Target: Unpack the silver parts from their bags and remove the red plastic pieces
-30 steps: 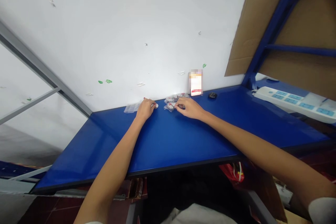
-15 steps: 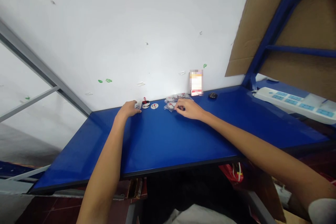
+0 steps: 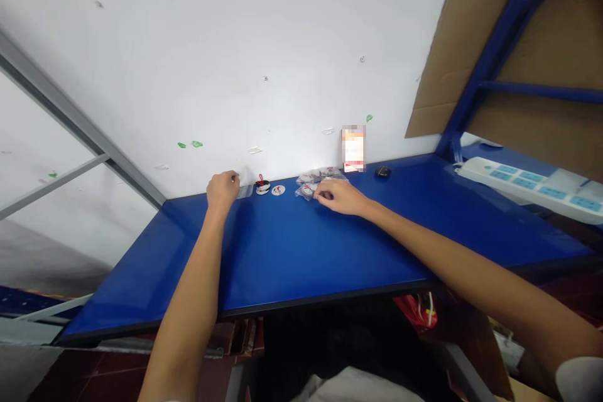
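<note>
My left hand (image 3: 222, 190) is closed at the back left of the blue table, its fingertips pinching a clear plastic bag (image 3: 245, 183) that stands up against the wall. Just right of this bag lie a small stack of round white tags with a black piece and a red loop (image 3: 262, 186), and a single round white tag (image 3: 278, 190). Further right, my right hand (image 3: 343, 197) rests with thumb and fingers curled together, at the edge of a clear bag holding a round tag (image 3: 307, 190). What its fingertips hold, if anything, is hidden. Several more bagged tags (image 3: 325, 174) lie behind it.
A small box or card with a blurred face (image 3: 353, 148) leans on the wall. A black oval object (image 3: 383, 172) lies right of it. A white power strip (image 3: 532, 188) runs along the right side. Blue frame posts (image 3: 485, 50) and cardboard (image 3: 438, 44) stand at the right.
My left hand has drawn slightly left and up, its fingers curling closed, and the clear bag now shows more fully beside it. My right hand stays almost where it was.
</note>
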### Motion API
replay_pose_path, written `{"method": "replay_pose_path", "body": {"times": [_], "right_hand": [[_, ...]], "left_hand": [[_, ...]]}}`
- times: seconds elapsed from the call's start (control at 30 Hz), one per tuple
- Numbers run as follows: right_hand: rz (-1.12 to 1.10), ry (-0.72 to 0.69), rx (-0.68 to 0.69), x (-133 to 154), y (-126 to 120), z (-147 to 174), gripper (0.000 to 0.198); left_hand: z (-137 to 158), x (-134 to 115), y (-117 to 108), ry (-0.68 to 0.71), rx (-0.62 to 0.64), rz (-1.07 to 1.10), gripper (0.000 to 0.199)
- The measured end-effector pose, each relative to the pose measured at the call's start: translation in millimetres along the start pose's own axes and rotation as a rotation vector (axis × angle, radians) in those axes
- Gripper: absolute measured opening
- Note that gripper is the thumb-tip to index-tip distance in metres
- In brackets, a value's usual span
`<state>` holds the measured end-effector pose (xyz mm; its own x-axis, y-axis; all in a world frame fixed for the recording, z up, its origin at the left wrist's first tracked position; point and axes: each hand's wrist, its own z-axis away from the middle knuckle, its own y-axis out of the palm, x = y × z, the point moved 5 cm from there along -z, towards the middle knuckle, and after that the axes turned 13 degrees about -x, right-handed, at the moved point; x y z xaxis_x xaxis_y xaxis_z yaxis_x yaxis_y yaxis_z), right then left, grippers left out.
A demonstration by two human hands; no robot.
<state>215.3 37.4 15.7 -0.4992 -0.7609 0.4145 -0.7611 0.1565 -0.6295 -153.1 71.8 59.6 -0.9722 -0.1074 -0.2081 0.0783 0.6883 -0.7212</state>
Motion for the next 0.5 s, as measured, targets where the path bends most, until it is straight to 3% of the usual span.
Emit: {"method": "replay_pose_path", "body": {"times": [0.1, 0.17, 0.23, 0.37, 0.5], "right_hand": [[0.003, -0.005, -0.018, 1, -1, 0, 0.015], [-0.002, -0.017, -0.041, 4, -4, 0, 0.016], [-0.011, -0.033, -0.09, 10, -8, 0, 0.017], [-0.039, -0.02, -0.179, 17, -12, 1, 0.034], [-0.221, 0.123, -0.219, 12, -6, 1, 0.047]], "left_hand": [[-2, -12, -19, -0.084, -0.162, 0.214, 0.031], [0, -27, -24, -0.147, -0.209, 0.548, 0.027], [6, -46, -18, -0.272, -0.17, 0.964, 0.027], [35, -93, 3, -0.427, 0.102, 1.375, 0.04], [67, -131, 9, -0.382, 0.377, 1.542, 0.053]]}}
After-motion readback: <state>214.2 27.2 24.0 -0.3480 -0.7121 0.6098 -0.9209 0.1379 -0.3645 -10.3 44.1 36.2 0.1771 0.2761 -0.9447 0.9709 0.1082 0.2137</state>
